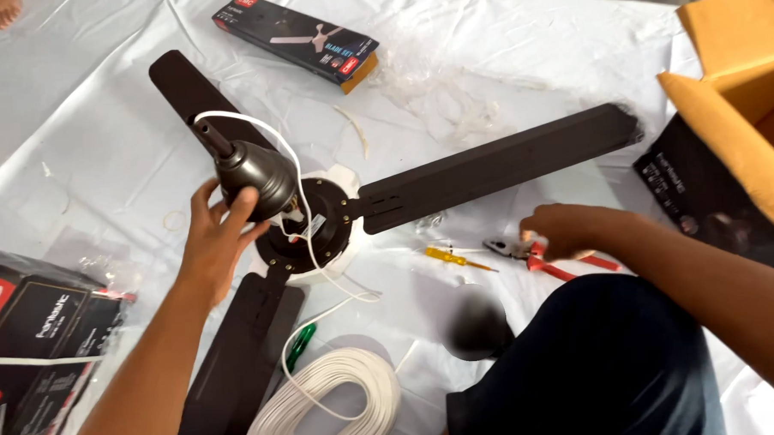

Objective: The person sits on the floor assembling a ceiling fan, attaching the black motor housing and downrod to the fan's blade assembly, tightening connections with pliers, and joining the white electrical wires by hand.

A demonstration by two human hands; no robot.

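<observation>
A dark brown ceiling fan lies on a white sheet, with its motor hub in the middle and three blades, one long blade pointing right. My left hand grips the brown bell-shaped canopy cup on the down rod, tilted over the hub. White wire runs out of the rod top and down past the hub. My right hand rests on red-handled pliers lying on the sheet. A yellow screwdriver lies just left of the pliers.
A coil of white wire and a green-handled tool lie near my knee. Black cartons sit at left, top and right, beside an open brown cardboard box. Another person's foot shows top left.
</observation>
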